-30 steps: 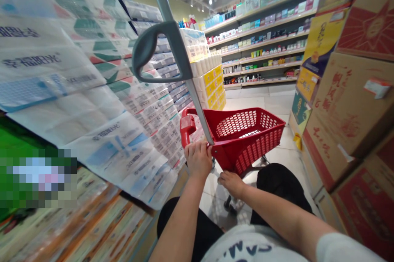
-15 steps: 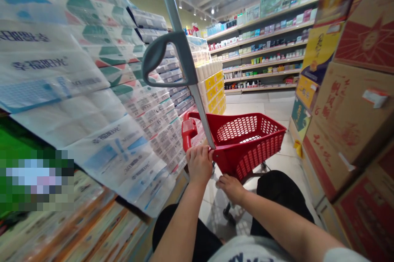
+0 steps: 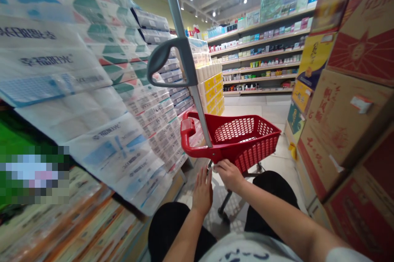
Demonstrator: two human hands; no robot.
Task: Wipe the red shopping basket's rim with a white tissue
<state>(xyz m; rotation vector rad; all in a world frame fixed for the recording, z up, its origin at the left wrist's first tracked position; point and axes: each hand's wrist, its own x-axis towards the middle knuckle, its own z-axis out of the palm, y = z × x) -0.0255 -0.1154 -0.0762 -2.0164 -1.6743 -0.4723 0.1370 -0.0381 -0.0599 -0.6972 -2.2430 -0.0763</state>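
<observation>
A red plastic shopping cart [image 3: 243,147] stands right in front of me, its perforated basket tilted away to the right. My left hand [image 3: 202,190] hovers just below the cart's red handle [image 3: 197,153], fingers stretched out and apart from it. At the basket's rear lower corner, my right hand [image 3: 229,175] has its fingers curled against the cart; its fingertips are partly hidden. Rising from the cart's rear is a grey pole [image 3: 202,114] with a grey loop grip [image 3: 154,63] higher up. The basket's visible inside shows no goods.
Wrapped tissue packs [image 3: 92,85] are piled high along the left. Cardboard cartons [image 3: 341,110] line the right side closely. Ahead, tiled floor [image 3: 246,108] leads to shelves of small products [image 3: 261,53]. My black-clad knees flank the cart's wheel [image 3: 223,214].
My left hand has let go of the cart's handle and dropped lower, fingers extended. My right hand has risen to the basket's lower corner. The cart appears slightly farther left in view.
</observation>
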